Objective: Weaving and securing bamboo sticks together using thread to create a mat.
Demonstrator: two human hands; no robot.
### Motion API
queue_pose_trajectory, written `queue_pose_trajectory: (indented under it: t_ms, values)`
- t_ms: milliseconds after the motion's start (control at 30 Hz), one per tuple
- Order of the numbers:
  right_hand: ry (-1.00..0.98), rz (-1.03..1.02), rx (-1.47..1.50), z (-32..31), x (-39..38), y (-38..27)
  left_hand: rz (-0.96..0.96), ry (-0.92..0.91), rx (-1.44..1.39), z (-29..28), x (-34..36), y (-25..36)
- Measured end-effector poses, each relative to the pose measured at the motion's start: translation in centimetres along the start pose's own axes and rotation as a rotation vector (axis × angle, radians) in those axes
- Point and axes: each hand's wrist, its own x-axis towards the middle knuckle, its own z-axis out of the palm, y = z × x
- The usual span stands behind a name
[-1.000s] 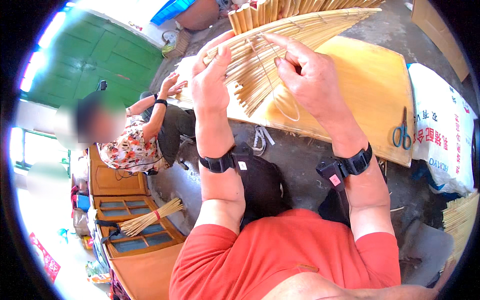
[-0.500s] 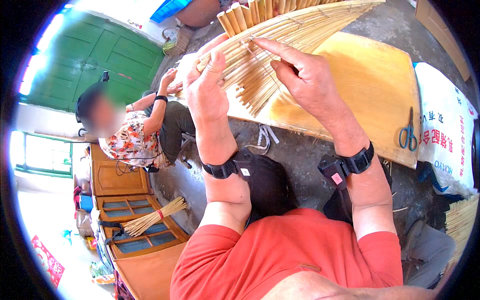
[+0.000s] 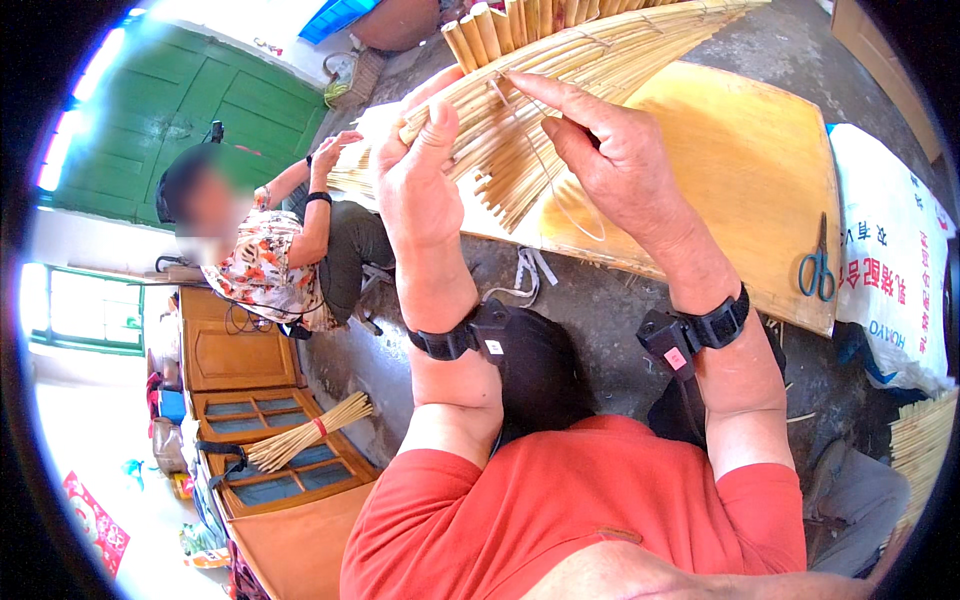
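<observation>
- Left hand (image 3: pixel 420 160) grasps the stalks (image 3: pixel 575 75) above the table's (image 3: pixel 740 170) left part.
- Right hand (image 3: pixel 615 145): index touches the stalks near a string (image 3: pixel 600 238); I cannot tell if other fingers grip it.
- Wristbands (image 3: pixel 445 345) bear white and pink labels (image 3: pixel 494 347).
- Scissors (image 3: pixel 817 272) by the table's near right corner.
- Sack (image 3: pixel 890 200) past the right edge: red, blue print; contents hidden.
- Basket (image 3: pixel 366 72) past the left edge: something green (image 3: pixel 335 94) inside.

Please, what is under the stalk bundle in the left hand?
Beneath the stalk bundle, part of the yellow board shows, with scissors lying near its right edge. Whatever the bundle covers directly cannot be seen.
</observation>
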Motion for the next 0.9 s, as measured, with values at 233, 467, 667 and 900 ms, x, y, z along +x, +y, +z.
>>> queue_pose_trajectory:
  t_ms: [233, 467, 667, 900]
  values:
    - [0.006, -0.094, -0.013, -0.9, -0.6, 0.8, -0.013, 0.122, 0.101, 1.3, -1.0, -0.6]
    - [0.032, -0.383, -0.197, -2.7, -2.1, 3.8, 0.085, 0.169, 0.322, 2.9, -3.9, -2.2]
    - [-0.001, -0.574, -0.464, -5.1, -4.6, 4.9, 0.186, 0.110, 0.327, 4.2, -6.8, -4.1]
    - [-0.082, -0.536, -0.536, -6.4, -7.5, 3.8, 0.284, -0.003, 0.558, 3.5, -7.9, -5.1]
